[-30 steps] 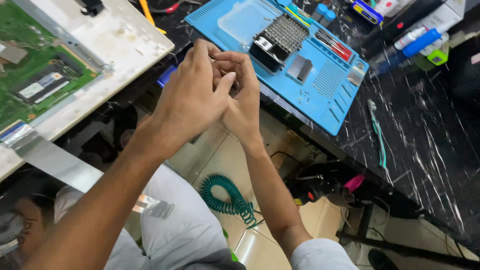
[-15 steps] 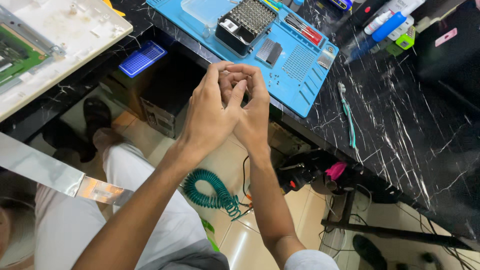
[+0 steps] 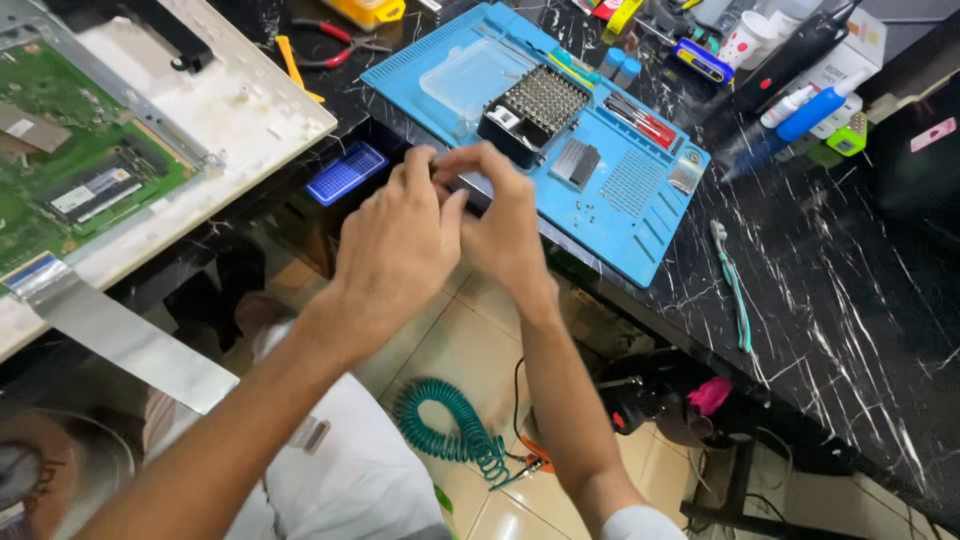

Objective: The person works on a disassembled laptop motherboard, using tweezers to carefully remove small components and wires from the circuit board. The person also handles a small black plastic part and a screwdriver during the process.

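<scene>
Evidently both hands had closed on one small grey metal block (image 3: 474, 187), held at the near edge of the blue work mat (image 3: 640, 235), just off the front edge of the desk (image 3: 850, 300). My left hand (image 3: 395, 250) had its fingers curled together over the block's left end, thumb against it; my right hand (image 3: 500, 225) pinched the other end, fingers bunched. Most of the block was hidden between them, so I could not tell its full shape.

I judged it stiff, fairly light for its size, and smooth enough to slip from bare fingertips. Being a small part from opened electronics, it probably wanted gentle handling. The short ends looked the safest places to grip, leaving the flat faces alone.

On the mat behind sat a black bit holder (image 3: 532, 112) and a small grey heatsink (image 3: 576, 162). A green circuit board (image 3: 70, 180) lay toward the desk's left corner, and a teal brush (image 3: 735, 290) lay to the right.
</scene>
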